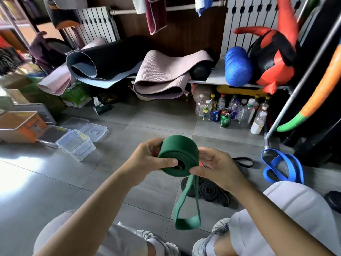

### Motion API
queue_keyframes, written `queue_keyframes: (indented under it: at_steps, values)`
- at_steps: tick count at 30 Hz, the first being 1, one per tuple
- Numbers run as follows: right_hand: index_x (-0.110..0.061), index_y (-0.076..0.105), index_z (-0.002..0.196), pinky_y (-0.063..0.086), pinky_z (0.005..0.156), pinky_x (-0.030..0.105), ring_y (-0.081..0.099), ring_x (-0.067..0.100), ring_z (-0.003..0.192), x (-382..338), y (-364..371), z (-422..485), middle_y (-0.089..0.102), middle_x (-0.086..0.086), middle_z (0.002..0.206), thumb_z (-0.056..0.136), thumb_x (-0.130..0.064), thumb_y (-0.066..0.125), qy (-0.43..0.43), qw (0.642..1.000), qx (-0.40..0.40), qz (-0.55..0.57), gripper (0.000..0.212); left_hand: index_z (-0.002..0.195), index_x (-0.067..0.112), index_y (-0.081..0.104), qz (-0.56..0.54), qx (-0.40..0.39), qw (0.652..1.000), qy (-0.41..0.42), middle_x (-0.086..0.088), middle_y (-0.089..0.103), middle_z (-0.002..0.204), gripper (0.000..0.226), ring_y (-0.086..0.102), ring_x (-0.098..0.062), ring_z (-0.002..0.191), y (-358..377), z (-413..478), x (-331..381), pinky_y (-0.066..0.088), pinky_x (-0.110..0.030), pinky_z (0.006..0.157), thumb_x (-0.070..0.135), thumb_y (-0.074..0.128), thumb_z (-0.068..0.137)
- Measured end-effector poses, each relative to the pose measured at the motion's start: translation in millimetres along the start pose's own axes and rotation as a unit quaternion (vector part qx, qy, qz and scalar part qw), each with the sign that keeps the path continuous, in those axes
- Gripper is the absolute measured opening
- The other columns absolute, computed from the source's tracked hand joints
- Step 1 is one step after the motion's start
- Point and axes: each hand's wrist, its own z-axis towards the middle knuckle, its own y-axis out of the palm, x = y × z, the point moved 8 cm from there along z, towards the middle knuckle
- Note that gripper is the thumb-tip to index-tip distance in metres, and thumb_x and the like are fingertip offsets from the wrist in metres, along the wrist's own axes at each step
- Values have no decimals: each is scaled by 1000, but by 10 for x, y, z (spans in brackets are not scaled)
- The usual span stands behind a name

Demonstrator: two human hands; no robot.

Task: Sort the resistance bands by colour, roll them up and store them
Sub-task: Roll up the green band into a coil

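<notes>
Beyond the fingers (167, 161): rolled mats (160, 74). Beyond, to the right: bottles and cans (230, 111) on the floor, blue foam roller (238, 67) on the shelf (215, 76) above them. Far left: orange cardboard box (20, 124).

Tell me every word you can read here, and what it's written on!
"PEPSI": on the blue can standing on the floor among the bottles.
Green can beside it: lettering too blurred to read.
Bottle labels: too small to read.
Orange box sticker: blurred, unreadable.
Green band: no words show.
</notes>
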Motion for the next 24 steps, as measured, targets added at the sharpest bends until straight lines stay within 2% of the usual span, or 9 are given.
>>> queue_keyframes:
  at_steps: [3, 6, 8, 10, 12, 16, 20, 24]
  values:
    - [-27, 73, 99, 53, 81, 26, 68, 20, 97, -31, 3, -14, 73, 4, 102, 63, -21, 85, 2, 999, -4, 41, 38, 113, 7, 59, -21, -28, 999, -28, -14, 70, 101, 69, 67, -29, 92, 67, -47, -28, 57, -35, 73, 19, 86, 50]
    - [-18, 72, 95, 55, 71, 25, 70, 20, 87, -40, 10, -4, 74, 6, 95, 63, -6, 80, 16, 999, 1, 40, 35, 117, 12, 56, 68, -36, 997, -20, -8, 68, 107, 78, 66, -23, 98, 43, -16, 101, 55, -33, 74, 33, 88, 49]
    - [-16, 70, 95, 55, 70, 24, 71, 19, 84, -29, -5, 4, 74, 5, 93, 63, -7, 76, 31, 998, 12, 47, 34, 109, 16, 61, 116, -31, 993, 0, -5, 68, 107, 67, 65, -21, 101, 3, 33, 228, 55, -34, 77, 35, 87, 51]
    - [-19, 73, 91, 55, 73, 26, 71, 20, 87, -11, -32, 22, 74, 6, 94, 63, -8, 74, 35, 998, 12, 51, 31, 97, 17, 66, 152, -28, 988, 13, -5, 70, 99, 49, 66, -23, 97, -19, 101, 277, 56, -39, 79, 28, 88, 55]
    - [-24, 75, 89, 55, 75, 26, 70, 20, 89, 22, -75, 56, 74, 5, 94, 63, -9, 76, 33, 999, 10, 39, 30, 92, 15, 66, 161, -27, 986, 18, -5, 70, 95, 42, 67, -23, 94, -9, 182, 256, 57, -41, 79, 23, 87, 56]
    - [-22, 74, 87, 54, 72, 24, 71, 17, 84, 140, -220, 108, 74, 4, 92, 63, -7, 78, 61, 997, 36, 31, 29, 90, 19, 67, 160, -6, 987, 13, 1, 71, 91, 41, 67, -17, 91, 7, 357, 126, 58, -37, 76, 26, 83, 52]
    - [-17, 69, 96, 54, 75, 24, 70, 16, 88, 225, -383, 135, 74, 1, 95, 66, 4, 77, 96, 995, 11, -17, 37, 90, 19, 66, 183, -53, 982, -13, 5, 69, 87, 45, 67, -18, 85, 97, 498, -9, 56, -28, 73, 23, 91, 52]
    - [-11, 67, 102, 54, 75, 24, 70, 15, 88, 255, -453, 185, 74, 3, 95, 67, 8, 75, 117, 993, -11, -32, 40, 91, 15, 65, 195, -51, 979, -11, 5, 69, 84, 36, 67, -18, 80, 164, 579, 22, 58, -32, 72, 20, 82, 60]
